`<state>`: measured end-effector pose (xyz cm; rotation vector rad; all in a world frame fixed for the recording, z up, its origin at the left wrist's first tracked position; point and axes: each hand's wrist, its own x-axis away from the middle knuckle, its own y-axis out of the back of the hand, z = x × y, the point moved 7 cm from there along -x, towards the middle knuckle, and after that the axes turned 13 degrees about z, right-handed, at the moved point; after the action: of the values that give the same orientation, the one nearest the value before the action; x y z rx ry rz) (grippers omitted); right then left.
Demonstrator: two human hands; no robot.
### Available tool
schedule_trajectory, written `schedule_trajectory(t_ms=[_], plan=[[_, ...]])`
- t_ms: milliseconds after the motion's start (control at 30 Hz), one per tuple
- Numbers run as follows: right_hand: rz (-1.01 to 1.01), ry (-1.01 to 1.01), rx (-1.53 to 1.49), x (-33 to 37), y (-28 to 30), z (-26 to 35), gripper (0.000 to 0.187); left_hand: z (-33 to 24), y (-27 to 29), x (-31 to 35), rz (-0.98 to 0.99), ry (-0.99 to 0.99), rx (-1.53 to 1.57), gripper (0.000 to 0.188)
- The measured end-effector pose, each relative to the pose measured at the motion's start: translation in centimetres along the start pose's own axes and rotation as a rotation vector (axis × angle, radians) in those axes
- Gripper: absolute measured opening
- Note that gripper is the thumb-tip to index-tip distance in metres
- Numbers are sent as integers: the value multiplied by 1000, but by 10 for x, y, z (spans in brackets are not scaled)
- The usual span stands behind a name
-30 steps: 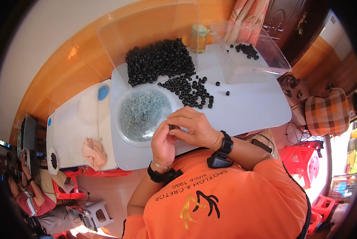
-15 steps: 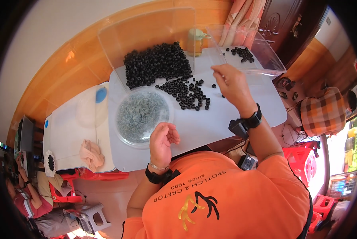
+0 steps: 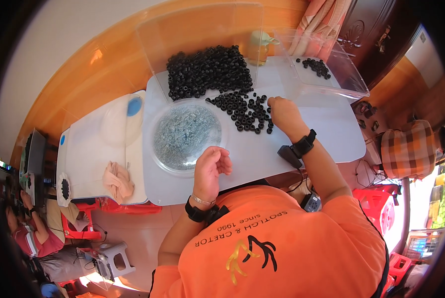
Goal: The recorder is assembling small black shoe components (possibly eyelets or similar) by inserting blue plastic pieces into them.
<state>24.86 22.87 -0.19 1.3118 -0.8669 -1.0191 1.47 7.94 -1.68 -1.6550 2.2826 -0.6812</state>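
Note:
Loose small black ring-shaped pieces (image 3: 244, 111) lie spread on the white table, spilling from a large heap of the same pieces (image 3: 207, 72) in a clear plastic bin (image 3: 150, 44). My right hand (image 3: 287, 118) is at the right edge of the spread, thumb and fingertips pinched together; what sits between them is hidden. Palm turned inward, my left hand (image 3: 212, 171) hovers by the table's front edge, fingers loosely curled with a gap to the thumb, and nothing shows in it. Beside it stands a round clear tub (image 3: 155, 159) of small glassy, pale bluish bits.
At the far right a second clear bin (image 3: 351, 84) holds a few black pieces. A green-lidded jug (image 3: 258, 49) stands between the bins. A pink cloth (image 3: 117, 181) lies on a whitish surface to the left. Red stools (image 3: 376, 208) and other people are around.
My right hand has moved down from near the far-right bin to the edge of the loose black pieces. My left hand keeps much the same pose. The view has shifted slightly.

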Motion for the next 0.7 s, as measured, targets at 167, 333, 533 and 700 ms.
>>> schedule_trajectory(t_ms=[167, 333, 533, 700], plan=[[30, 41, 38, -2, 0, 11, 14, 3, 1, -1, 7, 32, -19, 26], [20, 77, -92, -4, 1, 6, 23, 3, 8, 2, -22, 21, -21, 26], [7, 120, -285, -6, 21, 9, 20, 5, 8, -1, 13, 37, -17, 26], [92, 134, -928, 12, 44, 44, 24, -5, 2, -5, 71, 37, -47, 30]])
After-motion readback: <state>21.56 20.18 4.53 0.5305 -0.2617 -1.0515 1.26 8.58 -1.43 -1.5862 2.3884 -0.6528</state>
